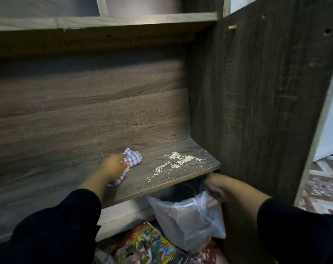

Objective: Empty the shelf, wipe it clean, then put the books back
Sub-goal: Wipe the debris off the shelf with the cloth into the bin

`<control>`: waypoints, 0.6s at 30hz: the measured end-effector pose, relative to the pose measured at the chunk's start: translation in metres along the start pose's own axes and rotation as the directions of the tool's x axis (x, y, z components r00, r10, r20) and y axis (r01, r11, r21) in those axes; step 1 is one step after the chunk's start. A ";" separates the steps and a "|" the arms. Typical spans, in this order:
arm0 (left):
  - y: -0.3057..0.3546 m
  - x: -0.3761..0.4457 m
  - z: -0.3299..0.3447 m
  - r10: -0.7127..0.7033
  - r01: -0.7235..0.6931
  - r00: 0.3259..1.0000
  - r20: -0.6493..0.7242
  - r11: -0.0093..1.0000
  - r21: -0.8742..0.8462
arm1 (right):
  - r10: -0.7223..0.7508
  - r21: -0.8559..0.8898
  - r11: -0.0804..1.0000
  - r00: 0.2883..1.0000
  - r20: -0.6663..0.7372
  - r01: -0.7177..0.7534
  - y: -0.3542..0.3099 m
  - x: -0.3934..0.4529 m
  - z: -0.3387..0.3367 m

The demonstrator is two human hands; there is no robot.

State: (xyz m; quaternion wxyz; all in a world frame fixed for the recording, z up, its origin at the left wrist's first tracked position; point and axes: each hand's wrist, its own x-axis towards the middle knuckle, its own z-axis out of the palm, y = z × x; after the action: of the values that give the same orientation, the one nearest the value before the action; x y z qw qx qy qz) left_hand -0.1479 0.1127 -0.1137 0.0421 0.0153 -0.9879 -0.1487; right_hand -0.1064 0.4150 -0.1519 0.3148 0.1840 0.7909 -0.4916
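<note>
Two black sleeves (53, 225) fill the bottom of the view, one from each side, and between them on the floor lies a brightly coloured book (144, 244) with a cartoon cover, partly cut off by the lower edge. The left hand (112, 168) reaches onto the brown wooden shelf (85, 149), its fingers curled round a bunched blue-and-white checked cloth (132, 159) that is pressed against the board; a tail of the cloth hangs out below the palm towards the front edge. To the right of the cloth, apart from it, a scatter of pale crumbs (178, 159) lies near the shelf's right end, thickest at the back and thinning into a trail towards the front. The right hand (216, 189) sits just below the shelf's front right corner, fingers pinching the rim of a translucent white plastic bag (188, 221), which hangs open under the edge of the board with a darker opening behind it. The shelf carries no books. A dark wood side panel (257, 92) rises at the right, and patterned floor (323, 187) shows beyond it.
</note>
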 end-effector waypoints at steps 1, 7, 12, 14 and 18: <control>-0.005 -0.003 0.007 -0.013 0.013 1.000 0.009 0.999 0.044 | -0.005 0.004 1.000 1.000 0.006 0.005 0.000 -0.003 -0.001; 0.012 -0.002 0.031 -0.105 0.103 0.994 0.003 0.979 0.177 | -0.052 0.006 0.999 0.998 -0.026 0.052 0.004 -0.010 -0.012; 0.089 0.000 0.052 -0.071 0.068 0.997 0.036 0.994 0.080 | -0.039 0.040 0.998 0.999 -0.001 0.039 0.005 -0.005 -0.015; 0.125 0.000 0.063 -0.084 0.084 0.996 0.016 0.996 -0.001 | -0.044 0.049 0.998 0.999 -0.003 0.045 0.006 -0.006 -0.014; 0.171 0.002 0.071 -0.060 0.021 0.995 -0.085 0.918 -0.396 | -0.023 0.033 0.999 1.000 0.019 0.022 0.008 -0.001 -0.016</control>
State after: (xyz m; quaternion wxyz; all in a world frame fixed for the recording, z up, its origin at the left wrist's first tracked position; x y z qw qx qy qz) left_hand -0.1590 0.2969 -0.1303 0.0884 0.0340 -0.9339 -0.3447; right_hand -0.1061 0.4330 -0.1509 0.3139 0.1753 0.7815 -0.5099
